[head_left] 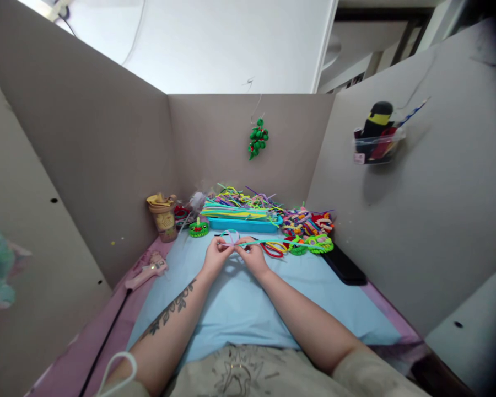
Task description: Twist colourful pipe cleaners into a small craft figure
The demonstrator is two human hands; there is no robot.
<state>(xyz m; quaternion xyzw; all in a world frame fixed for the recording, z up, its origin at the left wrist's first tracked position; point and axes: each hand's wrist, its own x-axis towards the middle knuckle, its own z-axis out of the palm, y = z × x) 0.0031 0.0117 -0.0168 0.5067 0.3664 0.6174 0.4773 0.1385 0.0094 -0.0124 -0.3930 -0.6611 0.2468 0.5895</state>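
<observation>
Both hands meet over the blue mat [240,309] on the counter, near its far edge. The left hand [215,255] and the right hand [253,255] each pinch a pale blue pipe cleaner [248,242] between fingertips, the grip of each narrow and closed on it. The pipe cleaner forms a small loop just above the left hand and its free end runs off to the right, over a pair of red scissors [273,249]. Behind the hands stands a blue tray [243,224] heaped with coloured pipe cleaners, with a pile of finished pieces [310,229] to its right. A pink glue gun [146,272] lies at the left edge, a lidded cup [163,218] behind it. A green ornament [257,138] hangs on the back wall
</observation>
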